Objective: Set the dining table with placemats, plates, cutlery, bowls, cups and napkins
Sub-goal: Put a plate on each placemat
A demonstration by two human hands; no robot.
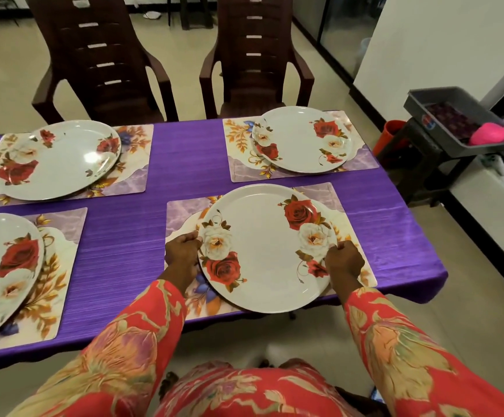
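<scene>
A: Surface?

B: Table under a purple ribbed cloth (142, 236). Four floral placemats, one plate on each. Near right placemat (356, 224) carries the near plate (264, 248), white with red and cream roses; its near rim overhangs the table edge slightly.

A: Hands?

B: Both on that plate, set apart at opposite rims. Left hand (183, 254) pinches the left rim by the cream rose. Right hand (344, 260) grips the right rim, fingers curled. Whether the plate rests flat or is lifted a little, cannot tell. Sleeves red with a floral print.

A: The other settings?

B: Far right plate (301, 139) sits on the far right placemat (238, 173). Far left plate (61, 161) on the far left placemat (133, 176), tilted look from the wide lens. Near left plate (0, 266) on the near left placemat (64, 236), cut off by the frame edge.

A: Room?

B: Two dark brown plastic chairs (100, 61) across the table, pulled in. Pale tiled floor (470, 296). White wall at right. Beside the table, a dark stand holding a black tray (443, 115) with something pink (488, 135) in it; an orange container (390, 136) behind the stand.

A: Any writing?

B: A small round red and blue mark on the tray's inner wall, too blurred to read.
</scene>
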